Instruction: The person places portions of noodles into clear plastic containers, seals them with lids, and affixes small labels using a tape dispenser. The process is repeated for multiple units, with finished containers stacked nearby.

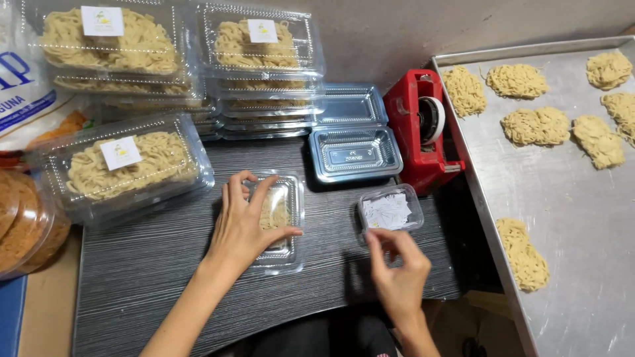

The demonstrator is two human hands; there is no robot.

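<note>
My left hand (pixel 243 221) lies flat on the lid of a small clear plastic box of noodles (pixel 286 211) on the dark striped table, pressing it down. My right hand (pixel 397 268) is just below a small clear tub of white paper labels (pixel 390 210), fingers pinched together; whether a label is between them I cannot tell. An open empty clear box (pixel 352 135) lies beyond the tub.
Stacks of closed, labelled noodle boxes (pixel 258 59) stand at the back and left (pixel 126 165). A red tape dispenser (pixel 423 129) sits beside a metal tray (pixel 575 218) holding several noodle nests. Brown round cakes in a bag (pixel 23 221) lie far left.
</note>
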